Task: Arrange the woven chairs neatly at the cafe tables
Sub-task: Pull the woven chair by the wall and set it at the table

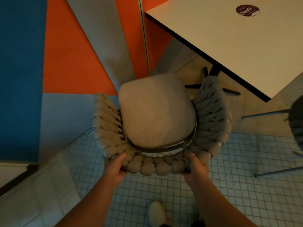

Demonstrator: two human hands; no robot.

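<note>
While left grip [114, 167] and right grip [196, 167] curl round the woven chair [155, 167], its arm (right side) might clip the counter [229, 38] if shoved crooked.

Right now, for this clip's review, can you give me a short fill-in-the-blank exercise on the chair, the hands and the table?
1. The left hand and the right hand both grip the woven chair by its ____.
2. A grey ____ lies on the chair's seat.
3. The table carries a round ____ sticker.

Missing words: backrest; cushion; purple.
</note>
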